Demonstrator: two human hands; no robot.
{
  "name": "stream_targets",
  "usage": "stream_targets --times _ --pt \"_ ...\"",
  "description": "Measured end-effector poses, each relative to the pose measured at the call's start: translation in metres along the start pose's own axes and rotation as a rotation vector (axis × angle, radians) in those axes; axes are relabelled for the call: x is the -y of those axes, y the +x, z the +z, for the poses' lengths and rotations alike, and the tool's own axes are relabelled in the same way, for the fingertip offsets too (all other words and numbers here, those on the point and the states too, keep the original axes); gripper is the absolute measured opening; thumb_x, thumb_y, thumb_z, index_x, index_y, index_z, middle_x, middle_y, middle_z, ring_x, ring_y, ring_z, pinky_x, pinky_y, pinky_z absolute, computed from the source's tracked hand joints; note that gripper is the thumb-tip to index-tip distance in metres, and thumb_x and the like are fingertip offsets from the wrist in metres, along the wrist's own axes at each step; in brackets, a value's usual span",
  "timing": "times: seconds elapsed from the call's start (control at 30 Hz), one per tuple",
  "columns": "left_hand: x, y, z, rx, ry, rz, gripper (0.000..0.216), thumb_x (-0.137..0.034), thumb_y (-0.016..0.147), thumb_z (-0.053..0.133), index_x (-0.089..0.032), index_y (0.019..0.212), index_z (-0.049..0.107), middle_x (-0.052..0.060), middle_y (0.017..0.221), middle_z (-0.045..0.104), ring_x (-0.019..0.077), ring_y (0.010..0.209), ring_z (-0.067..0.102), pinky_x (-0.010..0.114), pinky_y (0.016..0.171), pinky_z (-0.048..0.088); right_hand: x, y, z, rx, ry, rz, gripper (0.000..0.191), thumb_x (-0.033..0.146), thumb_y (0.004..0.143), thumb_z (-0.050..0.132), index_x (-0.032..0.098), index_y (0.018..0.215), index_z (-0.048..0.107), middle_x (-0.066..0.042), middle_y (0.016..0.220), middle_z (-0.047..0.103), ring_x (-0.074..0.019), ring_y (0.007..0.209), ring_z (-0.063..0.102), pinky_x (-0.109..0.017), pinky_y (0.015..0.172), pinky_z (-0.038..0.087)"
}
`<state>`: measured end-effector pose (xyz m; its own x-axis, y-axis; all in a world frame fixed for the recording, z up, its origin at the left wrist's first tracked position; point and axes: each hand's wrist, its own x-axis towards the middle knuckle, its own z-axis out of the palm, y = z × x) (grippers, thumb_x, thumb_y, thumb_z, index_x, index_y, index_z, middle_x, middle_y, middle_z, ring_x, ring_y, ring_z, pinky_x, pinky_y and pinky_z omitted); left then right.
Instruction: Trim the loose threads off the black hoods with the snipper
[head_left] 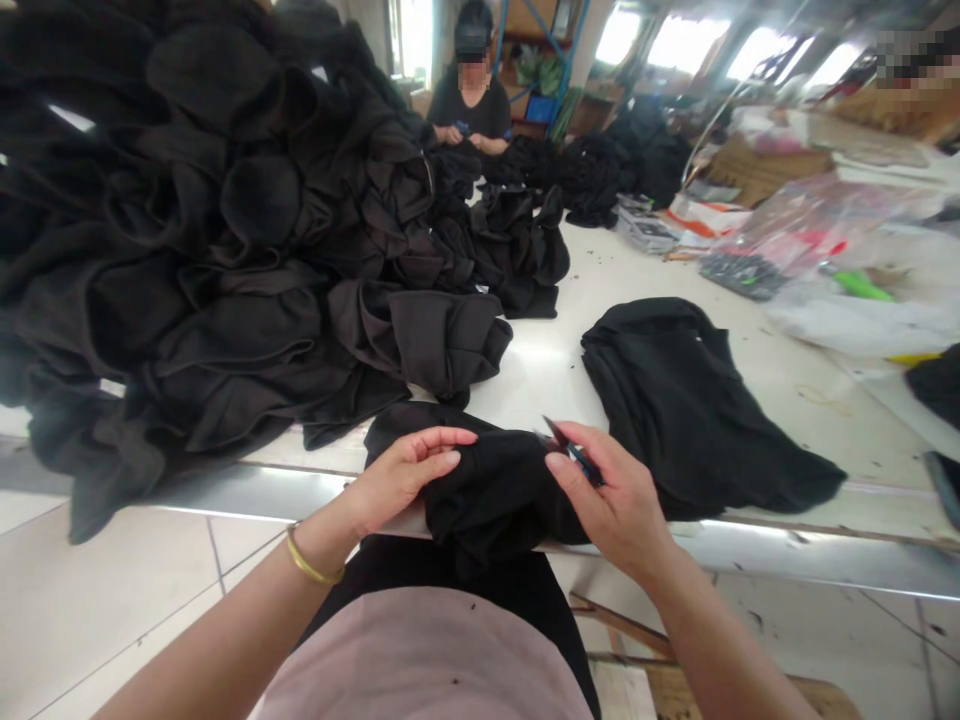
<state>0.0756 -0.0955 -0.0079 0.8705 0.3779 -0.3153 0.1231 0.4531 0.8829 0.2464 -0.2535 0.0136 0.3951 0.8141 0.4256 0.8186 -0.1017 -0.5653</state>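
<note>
A black garment (495,490) lies at the table's front edge, partly hanging over it. My left hand (409,465) pinches its upper left side between thumb and fingers. In my right hand (611,490) are small thread snips (577,455), their blades pointing up and left beside the right end of the cloth. To the right of that hand rests a stack of black garments (667,400) laid fairly flat. Behind the left hand sits a bundled black garment (427,335) at the edge of a large heap.
A tall heap of black garments (210,200) fills the left side of the white table (536,375). Plastic bags (840,250) lie at the back right. Across the table a person (472,100) handles something small. A wooden stool (675,690) stands below right.
</note>
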Motion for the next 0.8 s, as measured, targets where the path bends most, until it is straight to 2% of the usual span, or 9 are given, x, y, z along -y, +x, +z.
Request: stream_targets --times 0.07,0.13,0.27,0.4,0.57,0.8 --pt "-0.001 0.000 0.004 -0.022 -0.011 0.030 0.037 -0.029 0.077 0.061 -0.020 0.112 0.054 0.001 0.084 0.064 0.0103 0.072 0.057 0.020 0.066 0.042 0.009 -0.001 0.001 0.131 0.004 -0.117 0.028 0.031 0.086 0.048 0.017 0.109 0.054 -0.008 0.100 0.065 -0.0176 0.087 0.062 -0.029 0.077 0.049" --pt "-0.003 0.000 0.007 -0.017 -0.028 0.031 0.033 -0.029 0.076 0.062 -0.019 0.107 0.056 0.001 0.082 0.065 0.0105 0.071 0.057 0.020 0.066 0.042 0.012 0.000 0.005 0.221 -0.038 -0.175 0.030 0.031 0.087 0.047 0.016 0.112 0.053 -0.009 0.103 0.065 -0.0180 0.088 0.062 -0.029 0.077 0.050" --pt "-0.006 -0.002 0.012 0.020 -0.065 -0.002 0.024 -0.027 0.075 0.063 -0.016 0.096 0.061 0.003 0.083 0.066 0.0113 0.073 0.058 0.021 0.069 0.043 0.012 0.001 0.012 0.292 -0.200 -0.260 0.032 0.034 0.090 0.042 0.012 0.110 0.052 -0.012 0.102 0.065 -0.0216 0.089 0.063 -0.032 0.073 0.051" --pt "-0.005 -0.002 0.013 0.013 -0.067 -0.018 0.022 -0.025 0.073 0.065 -0.015 0.092 0.062 0.002 0.081 0.067 0.0105 0.072 0.059 0.020 0.069 0.043 0.012 0.003 0.015 0.289 -0.325 -0.307 0.033 0.038 0.091 0.038 0.013 0.106 0.053 -0.010 0.093 0.067 -0.0215 0.075 0.065 -0.031 0.061 0.050" --pt "-0.005 -0.001 0.013 -0.001 -0.050 -0.033 0.021 -0.025 0.072 0.065 -0.015 0.091 0.063 0.001 0.081 0.067 0.0101 0.071 0.058 0.020 0.070 0.042 0.011 0.003 0.017 0.246 -0.380 -0.323 0.031 0.038 0.091 0.038 0.013 0.104 0.053 -0.008 0.091 0.067 -0.0198 0.072 0.065 -0.028 0.057 0.046" --pt "-0.006 0.001 0.011 -0.002 -0.023 -0.023 0.021 -0.025 0.073 0.064 -0.015 0.091 0.064 0.001 0.082 0.067 0.0087 0.071 0.057 0.019 0.069 0.041 0.019 0.002 0.016 0.162 -0.567 -0.442 0.028 0.034 0.092 0.040 0.013 0.100 0.056 -0.004 0.072 0.065 -0.0154 0.054 0.059 -0.026 0.048 0.036"
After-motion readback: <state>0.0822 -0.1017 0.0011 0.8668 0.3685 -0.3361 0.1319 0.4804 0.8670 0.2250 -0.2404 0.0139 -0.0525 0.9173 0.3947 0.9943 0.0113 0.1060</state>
